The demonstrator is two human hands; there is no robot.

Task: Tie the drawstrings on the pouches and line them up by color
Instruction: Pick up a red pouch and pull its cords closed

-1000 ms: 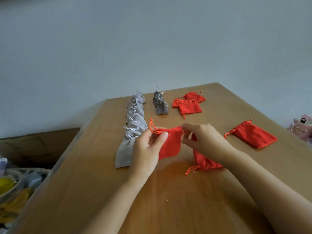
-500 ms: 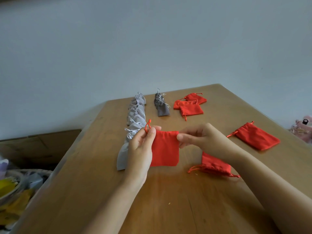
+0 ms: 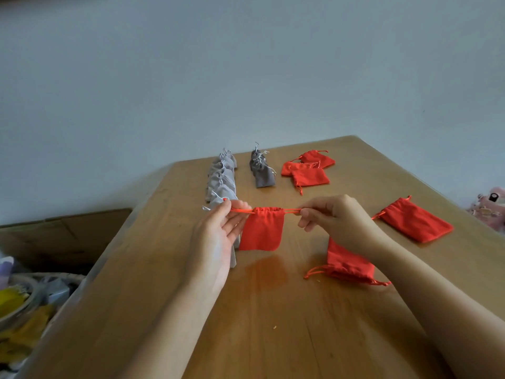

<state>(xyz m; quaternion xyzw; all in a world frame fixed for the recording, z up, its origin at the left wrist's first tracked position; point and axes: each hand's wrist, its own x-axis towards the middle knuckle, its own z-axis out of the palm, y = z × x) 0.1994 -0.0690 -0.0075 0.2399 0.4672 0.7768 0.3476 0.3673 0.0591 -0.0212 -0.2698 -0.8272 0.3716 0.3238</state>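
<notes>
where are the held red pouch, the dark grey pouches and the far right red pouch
held red pouch [image 3: 261, 233]: head view, middle of its cloth
dark grey pouches [image 3: 263, 176]: head view, nearest pouch
far right red pouch [image 3: 416, 220]: head view, middle

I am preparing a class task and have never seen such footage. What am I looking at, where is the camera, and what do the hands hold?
No machine: these are a person's two bare hands, filmed by one wide-angle camera worn on the head, looking forward and down. The left hand and right hand each pinch the drawstrings of a red pouch hanging between them, its mouth gathered. On the table lie a row of light grey pouches, a shorter row of dark grey pouches, a far cluster of red pouches, a flat red pouch at the right, and a crumpled red pouch partly behind the right wrist.
</notes>
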